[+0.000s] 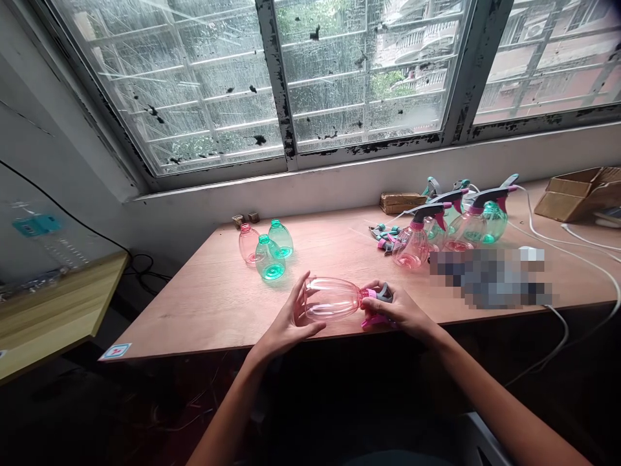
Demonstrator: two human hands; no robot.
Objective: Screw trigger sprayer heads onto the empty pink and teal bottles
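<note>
A clear pink spray bottle [334, 299] lies sideways in the air over the table's front edge, its base to the left. My left hand [291, 317] cups the base, fingers behind it and the thumb stretched along below. At the neck, my right hand [395, 310] is closed around the spray head [384, 294], which is grey with a pink collar and trigger; part of it is hidden by the fingers. Beyond my left hand stand a pink bottle without a head [248, 243] and two green ones, the nearer green bottle [270, 259] in front.
Several spray bottles with heads [411, 246] stand at the back right, beside loose spray heads [385, 239]. A blurred patch [490, 278] covers something near the right edge. White cables [557, 239] run past an open cardboard box [577, 194]. A second table [63, 310] is at left.
</note>
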